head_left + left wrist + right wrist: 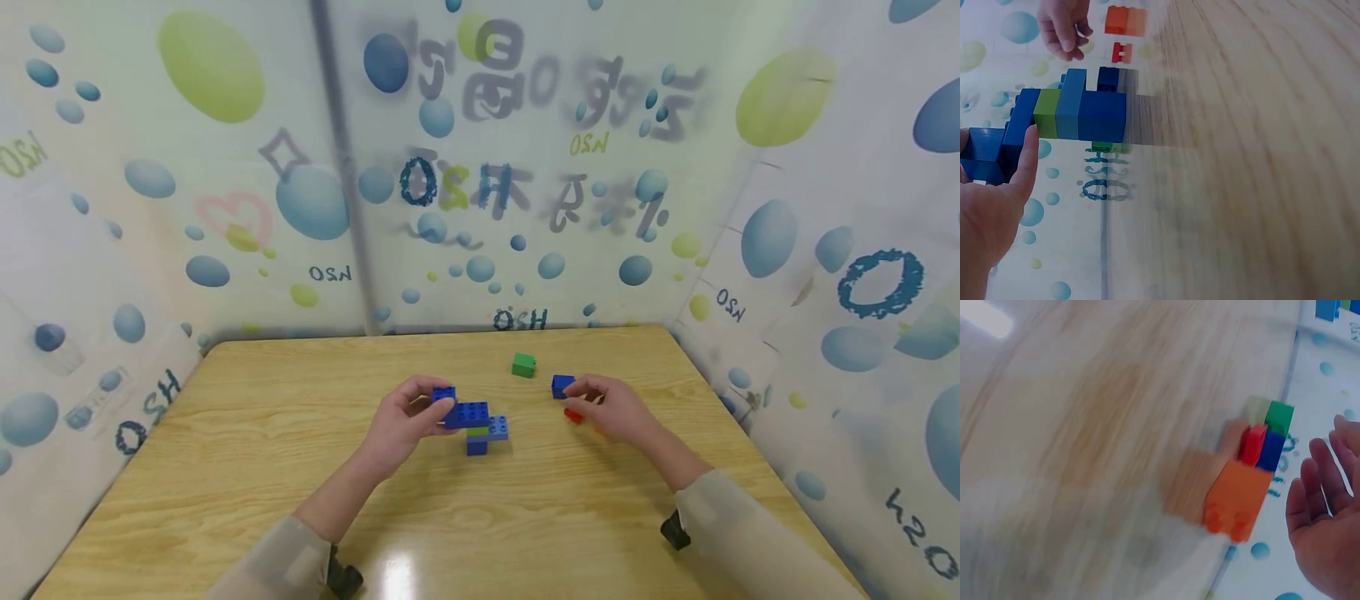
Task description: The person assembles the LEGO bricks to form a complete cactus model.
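Observation:
My left hand (pixel 405 421) grips the upper left end of a stack of toy building bricks. Its fingers are at a small blue brick (pixel 444 392) on top, and one finger lies along the long dark blue brick (pixel 471 415). Below come a lime green brick (pixel 1046 114), a light blue brick (pixel 498 428) jutting right, and a blue brick (pixel 477 447) at the bottom. Nothing is in my right hand (pixel 615 408), which hovers with loosely bent fingers above a red brick (pixel 573 416) and an orange brick (pixel 1241 497).
Behind the right hand lies a loose blue brick (pixel 561 386). Farther back and to the left is a green brick (pixel 523 365). The wooden table (pixel 300 392) is bounded by patterned curtains (pixel 465 292) at the back and sides.

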{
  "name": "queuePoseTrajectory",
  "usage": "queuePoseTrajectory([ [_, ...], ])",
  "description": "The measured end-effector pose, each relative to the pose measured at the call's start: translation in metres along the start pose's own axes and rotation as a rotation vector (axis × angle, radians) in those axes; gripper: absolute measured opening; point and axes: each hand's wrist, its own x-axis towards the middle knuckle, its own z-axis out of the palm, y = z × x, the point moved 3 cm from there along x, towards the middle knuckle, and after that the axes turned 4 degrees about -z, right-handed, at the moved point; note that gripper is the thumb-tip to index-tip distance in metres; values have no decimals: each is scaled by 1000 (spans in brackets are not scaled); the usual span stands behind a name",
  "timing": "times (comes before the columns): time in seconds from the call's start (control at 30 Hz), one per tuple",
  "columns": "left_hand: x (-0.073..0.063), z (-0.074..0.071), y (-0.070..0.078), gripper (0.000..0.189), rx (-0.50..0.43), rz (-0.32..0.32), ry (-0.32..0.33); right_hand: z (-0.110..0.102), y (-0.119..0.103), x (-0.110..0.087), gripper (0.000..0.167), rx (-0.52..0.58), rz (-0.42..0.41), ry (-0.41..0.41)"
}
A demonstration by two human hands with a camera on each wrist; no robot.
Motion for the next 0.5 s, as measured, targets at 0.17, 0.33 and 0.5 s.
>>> queuePoseTrajectory([
  [0.17,0,0,1,34,4,-2,1,-9,13,-3,22,-68,-14,7],
  [0.33,-1,1,2,34,8,-4,0,-11,24,-3,24,-118,-24,2],
  [0.5,-1,1,2,34,3,-6,-2,-8,31,-2,26,-117,2,-21],
])
